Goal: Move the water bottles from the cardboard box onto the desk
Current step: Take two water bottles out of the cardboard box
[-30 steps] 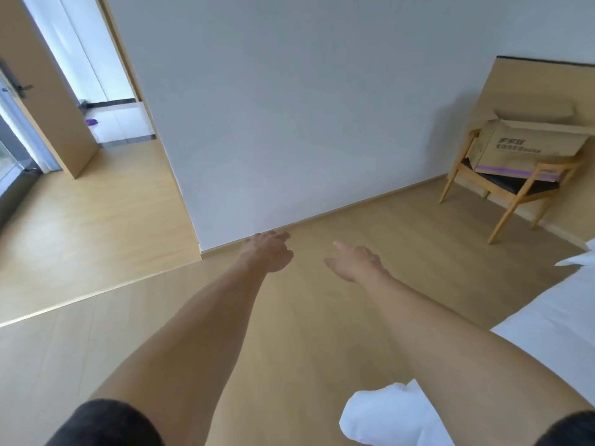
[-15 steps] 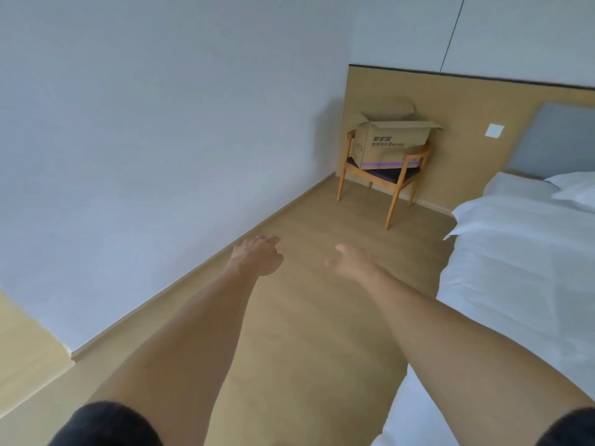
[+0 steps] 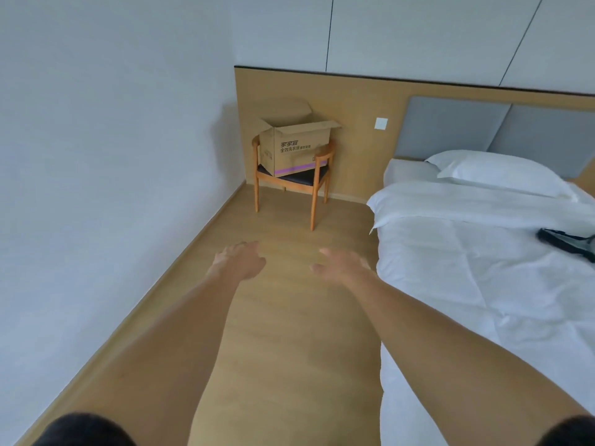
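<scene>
An open cardboard box [image 3: 297, 149] with printed lettering and a purple stripe stands on a wooden chair [image 3: 317, 185] in the far corner of the room. Its flaps are up and its inside is hidden, so no water bottles show. No desk is in view. My left hand [image 3: 240, 260] and my right hand [image 3: 343, 263] reach forward over the wooden floor, well short of the chair, fingers relaxed and holding nothing.
A bed [image 3: 483, 252] with white sheets and a pillow [image 3: 495, 172] fills the right side; a dark object [image 3: 568, 241] lies on it. A white wall [image 3: 96, 188] runs along the left. A strip of wooden floor [image 3: 289, 349] leads to the chair.
The view has swung right, away from the doorway. The chair and box now sit ahead and look nearer, and the bed has come into view. Both hands stay stretched out and hold nothing.
</scene>
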The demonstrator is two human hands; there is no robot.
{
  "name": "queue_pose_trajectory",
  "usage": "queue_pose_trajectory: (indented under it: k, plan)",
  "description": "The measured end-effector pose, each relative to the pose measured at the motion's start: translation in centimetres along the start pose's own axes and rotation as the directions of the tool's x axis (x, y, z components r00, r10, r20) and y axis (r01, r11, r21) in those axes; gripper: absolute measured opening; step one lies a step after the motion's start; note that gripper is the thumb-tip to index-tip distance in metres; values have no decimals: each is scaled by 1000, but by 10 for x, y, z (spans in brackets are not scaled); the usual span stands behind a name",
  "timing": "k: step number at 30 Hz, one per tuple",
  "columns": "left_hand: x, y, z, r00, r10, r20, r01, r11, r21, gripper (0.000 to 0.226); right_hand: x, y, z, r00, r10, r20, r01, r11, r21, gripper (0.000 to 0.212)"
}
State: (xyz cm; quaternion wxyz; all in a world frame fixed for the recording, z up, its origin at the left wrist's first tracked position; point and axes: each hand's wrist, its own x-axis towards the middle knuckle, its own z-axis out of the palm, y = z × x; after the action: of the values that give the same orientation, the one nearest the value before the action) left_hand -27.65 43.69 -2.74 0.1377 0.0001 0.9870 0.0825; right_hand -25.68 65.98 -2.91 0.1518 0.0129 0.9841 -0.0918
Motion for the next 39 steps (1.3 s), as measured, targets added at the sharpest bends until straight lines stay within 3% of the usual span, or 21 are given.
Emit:
queue_pose_trajectory:
  k: [9, 23, 39]
  plan:
    - [138, 71, -12, 990, 134, 33, -135, 991, 25, 59, 133, 45, -24, 998, 65, -2, -65, 996, 62, 65]
    - [356, 173, -90, 994, 104, -13, -104, 993, 52, 56, 356, 115, -126, 1000, 17, -24, -15, 994, 106, 53]
    - [649, 256, -129, 954, 294, -52, -291, 955, 56, 46, 581, 185, -215, 974, 204, -98, -192, 975, 113, 66]
